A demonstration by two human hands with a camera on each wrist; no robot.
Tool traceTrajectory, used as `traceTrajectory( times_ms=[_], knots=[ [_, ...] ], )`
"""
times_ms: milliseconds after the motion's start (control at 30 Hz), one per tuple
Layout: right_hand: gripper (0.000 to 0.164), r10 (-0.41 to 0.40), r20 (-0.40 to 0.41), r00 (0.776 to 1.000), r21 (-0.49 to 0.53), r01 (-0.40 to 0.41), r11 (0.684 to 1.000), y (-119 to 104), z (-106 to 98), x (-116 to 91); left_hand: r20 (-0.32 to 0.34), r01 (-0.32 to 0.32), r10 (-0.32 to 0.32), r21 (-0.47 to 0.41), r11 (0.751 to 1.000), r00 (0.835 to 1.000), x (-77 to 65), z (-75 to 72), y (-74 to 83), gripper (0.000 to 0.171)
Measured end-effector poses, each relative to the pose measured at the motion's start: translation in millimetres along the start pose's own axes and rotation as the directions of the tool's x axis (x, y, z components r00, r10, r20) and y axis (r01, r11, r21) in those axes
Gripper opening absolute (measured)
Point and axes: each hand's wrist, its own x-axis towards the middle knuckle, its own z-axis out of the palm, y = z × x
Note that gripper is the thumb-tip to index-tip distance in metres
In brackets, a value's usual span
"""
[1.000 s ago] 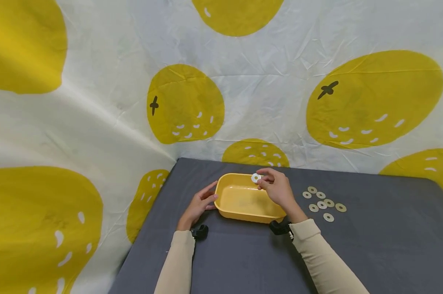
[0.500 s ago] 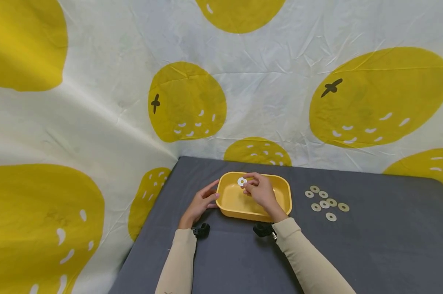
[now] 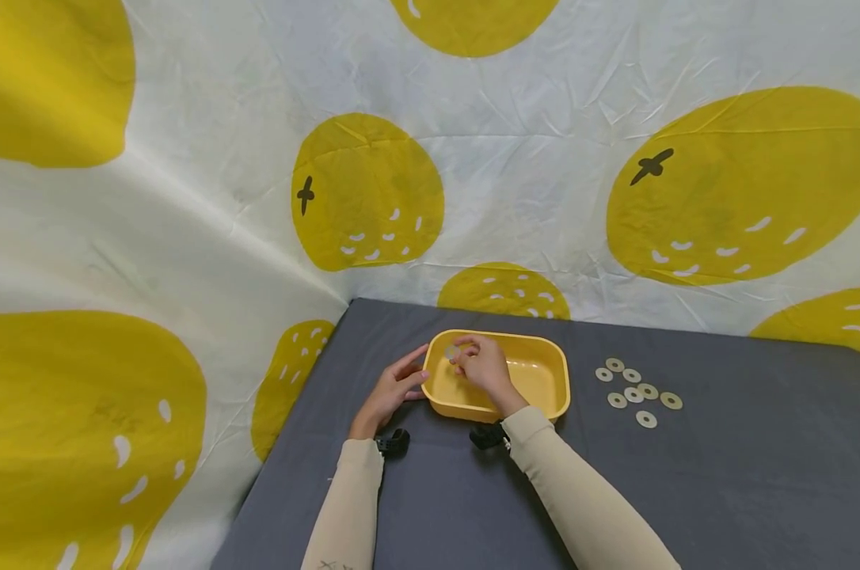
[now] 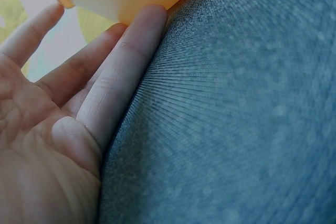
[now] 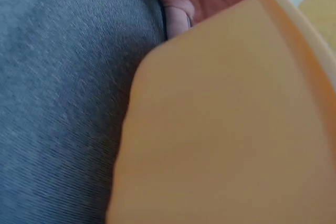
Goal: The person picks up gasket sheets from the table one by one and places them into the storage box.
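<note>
A yellow plastic tub [image 3: 530, 368] with rounded corners stands on the dark cloth. My left hand [image 3: 387, 400] rests against its left end, thumb near the rim; in the left wrist view the mostly straight fingers [image 4: 113, 80] touch the tub's wall. Over the inside of the tub, toward its left end, my right hand [image 3: 483, 366] pinches a flat washer [image 3: 450, 352] with a hole in it. The tub's outer wall [image 5: 220, 119] fills much of the right wrist view and hides the right hand and washer there.
Several flat metal washers [image 3: 633, 394] lie loosely grouped to the right of the tub, some overlapping. A grey cloth [image 3: 758, 467] covers the table. Behind and to the left hangs a white curtain [image 3: 515, 190] with large yellow fruit prints.
My right hand has carried the washer leftward and lower, from above the tub's far rim to its left end. The left hand has stayed against the tub.
</note>
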Motion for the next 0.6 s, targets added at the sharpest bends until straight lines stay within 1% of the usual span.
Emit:
traceTrajectory(
  times_ms=[67, 167, 300, 400, 467, 533, 600],
  knots=[
    [0.027, 0.003, -0.001, 1.0, -0.028, -0.003, 1.0, -0.8, 0.4, 3.0, -0.001, 0.008, -0.008, 0.001, 1.0, 1.0, 0.4, -0.2, 0.9, 0.057],
    [0.025, 0.032, -0.015, 0.999, -0.071, -0.033, 0.997, -1.4, 0.3, 6.7, 0.004, 0.02, -0.02, -0.002, 1.0, 1.0, 0.5, -0.4, 1.6, 0.056],
    [0.023, 0.054, -0.021, 0.998, -0.199, -0.057, 0.978, 3.2, 0.4, 11.9, 0.0, 0.029, -0.029, -0.004, 1.0, 1.0, 0.7, -0.1, 1.0, 0.055],
    [0.021, 0.019, -0.03, 0.999, -0.338, -0.028, 0.941, 7.5, 1.2, 15.0, -0.006, 0.03, -0.03, -0.004, 1.0, 1.0, 0.9, 0.5, 0.8, 0.055],
    [0.02, -0.006, -0.041, 0.999, -0.411, -0.011, 0.911, 8.9, 2.2, 16.1, -0.005, 0.024, -0.024, -0.005, 1.0, 1.0, 1.1, 0.2, 0.3, 0.055],
    [0.019, -0.023, -0.047, 0.999, -0.468, -0.002, 0.884, 9.0, 2.8, 16.4, -0.006, 0.019, -0.019, -0.005, 1.0, 1.0, 1.2, -0.1, 0.5, 0.056],
    [0.02, -0.023, -0.044, 0.999, -0.497, -0.002, 0.868, 8.4, 2.7, 16.3, -0.011, 0.017, -0.017, -0.006, 1.0, 1.0, 1.4, -0.5, 1.1, 0.056]
  ],
)
